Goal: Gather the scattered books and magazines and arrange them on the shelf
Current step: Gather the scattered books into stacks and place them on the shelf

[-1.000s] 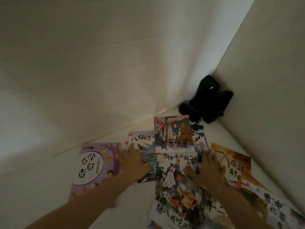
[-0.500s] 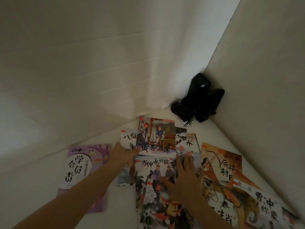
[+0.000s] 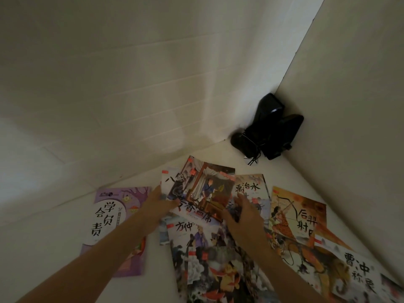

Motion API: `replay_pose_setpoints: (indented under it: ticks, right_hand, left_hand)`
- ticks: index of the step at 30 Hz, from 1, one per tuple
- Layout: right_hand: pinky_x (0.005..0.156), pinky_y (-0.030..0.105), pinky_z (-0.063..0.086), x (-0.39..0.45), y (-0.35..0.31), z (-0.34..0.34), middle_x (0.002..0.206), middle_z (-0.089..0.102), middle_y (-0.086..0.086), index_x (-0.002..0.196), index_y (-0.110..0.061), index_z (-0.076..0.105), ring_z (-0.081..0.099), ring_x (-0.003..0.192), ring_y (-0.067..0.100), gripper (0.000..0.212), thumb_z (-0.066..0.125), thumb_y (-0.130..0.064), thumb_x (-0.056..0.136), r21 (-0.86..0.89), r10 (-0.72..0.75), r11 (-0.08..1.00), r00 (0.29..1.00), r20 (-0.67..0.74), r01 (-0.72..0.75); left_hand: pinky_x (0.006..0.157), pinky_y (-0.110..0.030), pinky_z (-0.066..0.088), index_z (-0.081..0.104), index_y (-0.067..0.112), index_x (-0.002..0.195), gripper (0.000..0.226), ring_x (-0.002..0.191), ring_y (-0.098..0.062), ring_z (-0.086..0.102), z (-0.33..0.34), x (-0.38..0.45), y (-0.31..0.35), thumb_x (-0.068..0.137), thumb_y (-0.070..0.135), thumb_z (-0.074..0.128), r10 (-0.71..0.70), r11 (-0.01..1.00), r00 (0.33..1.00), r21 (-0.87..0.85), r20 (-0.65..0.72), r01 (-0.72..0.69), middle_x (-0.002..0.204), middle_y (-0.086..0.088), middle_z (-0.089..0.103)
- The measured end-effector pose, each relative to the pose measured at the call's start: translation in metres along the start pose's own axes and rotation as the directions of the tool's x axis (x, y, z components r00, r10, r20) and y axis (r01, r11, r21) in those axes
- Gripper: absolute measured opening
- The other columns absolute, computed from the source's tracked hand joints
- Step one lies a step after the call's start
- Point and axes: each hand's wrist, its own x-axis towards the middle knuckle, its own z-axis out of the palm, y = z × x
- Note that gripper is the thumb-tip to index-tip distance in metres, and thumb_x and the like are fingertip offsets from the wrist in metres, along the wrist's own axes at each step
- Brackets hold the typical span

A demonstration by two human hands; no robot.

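White floor (image 3: 65,248); book (image 3: 207,193) between hands.

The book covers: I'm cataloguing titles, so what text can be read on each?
"学会负责": purple book.
"八": white book, rest hidden.
"香" plus partly hidden characters: book with a seated figure.
"禹治水": book.
"方仲": book.
"后羿射": orange book.
"曹冲称象": elephant book.
Small print: unreadable.

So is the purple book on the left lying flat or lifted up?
Lying flat. The purple book rests cover-up on the white surface, apart from the pile, and neither hand grips it.
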Motion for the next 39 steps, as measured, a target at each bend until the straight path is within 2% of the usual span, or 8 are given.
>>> replay_pose_setpoints:
  ticks: [4,7,9,19,29,33,37,39]
  right_hand:
    - [0.103,0.052,0.041,-0.004,-0.012,0.019,0.132,0.052,-0.011,0.138,-0.038,0.034,0.050,0.123,0.018,0.074,0.041,-0.080,0.077,0.083,-0.011,0.997,0.991,0.135,0.000]
    - [0.103,0.034,0.045,-0.005,-0.014,0.017,0.133,0.052,-0.012,0.140,-0.031,0.034,0.051,0.121,0.012,0.063,0.055,-0.058,0.087,0.214,-0.054,0.977,0.985,0.166,0.018]
    - [0.090,0.008,0.045,0.002,-0.021,0.007,0.122,0.052,-0.020,0.136,-0.030,0.034,0.054,0.109,0.002,0.050,0.059,-0.036,0.093,0.353,-0.072,0.936,0.979,0.190,0.001]
    - [0.087,0.025,0.053,0.033,-0.082,-0.032,0.102,0.068,-0.005,0.120,-0.013,0.056,0.065,0.098,0.011,0.034,0.062,0.000,0.089,0.521,-0.309,0.778,0.936,-0.170,0.352]
    - [0.060,0.022,0.056,0.009,-0.026,-0.028,0.100,0.064,-0.005,0.125,-0.021,0.045,0.064,0.072,0.000,0.053,0.075,-0.018,0.081,0.546,-0.102,0.837,0.989,0.107,0.028]
    - [0.061,0.012,0.047,0.002,0.002,-0.028,0.090,0.054,-0.015,0.117,-0.028,0.047,0.054,0.077,0.002,0.050,0.077,-0.015,0.080,0.199,-0.036,0.979,0.918,0.395,-0.047]
    - [0.063,0.022,0.049,-0.006,0.025,-0.038,0.080,0.062,-0.004,0.092,-0.022,0.061,0.059,0.076,0.014,0.004,0.063,-0.019,0.090,-0.004,-0.009,1.000,0.974,0.225,0.010]
    - [0.058,0.018,0.043,-0.003,0.033,-0.057,0.083,0.063,-0.001,0.093,-0.023,0.059,0.063,0.080,0.020,0.007,0.059,-0.016,0.093,0.037,0.037,0.999,0.996,0.087,-0.040]
  left_hand:
    - [0.070,-0.049,0.059,0.062,0.017,0.115,0.041,0.084,-0.038,0.069,-0.003,0.004,-0.001,0.079,-0.001,0.072,-0.089,0.993,0.996,-0.072,0.013,0.090,0.100,-0.016,0.072]
    - [0.086,-0.054,0.055,0.060,0.013,0.121,0.041,0.094,-0.035,0.069,-0.002,0.003,-0.003,0.082,0.013,0.074,0.009,0.999,0.999,-0.037,-0.044,-0.010,0.105,-0.014,0.071]
    - [0.090,-0.049,0.053,0.060,0.018,0.121,0.037,0.104,-0.029,0.066,-0.007,-0.009,0.003,0.086,0.015,0.070,0.136,0.990,0.990,-0.031,-0.019,-0.137,0.112,-0.007,0.069]
    - [0.058,-0.003,0.038,0.049,0.027,0.068,0.033,0.058,0.008,0.053,-0.018,-0.048,0.070,0.088,0.009,0.067,0.599,0.739,0.801,0.382,0.002,-0.554,0.062,0.013,0.051]
    - [0.080,-0.029,0.035,0.044,0.012,0.098,0.016,0.078,-0.010,0.049,0.019,-0.042,0.027,0.093,0.012,0.060,0.371,0.903,0.928,0.249,-0.043,-0.350,0.083,0.003,0.050]
    - [0.092,-0.033,0.041,0.046,0.009,0.125,0.035,0.108,-0.025,0.051,0.006,-0.028,0.015,0.094,0.018,0.060,0.210,0.977,0.959,0.073,-0.190,-0.200,0.115,-0.007,0.053]
    - [0.101,-0.057,0.036,0.048,-0.009,0.106,0.028,0.093,-0.049,0.046,-0.021,-0.019,0.001,0.093,0.012,0.060,0.095,0.992,0.955,0.102,-0.280,-0.069,0.082,-0.022,0.043]
    - [0.094,-0.044,0.049,0.051,0.000,0.099,0.019,0.093,-0.037,0.058,-0.035,-0.016,-0.008,0.091,0.012,0.063,0.030,0.998,0.959,0.057,-0.283,-0.014,0.091,-0.019,0.058]
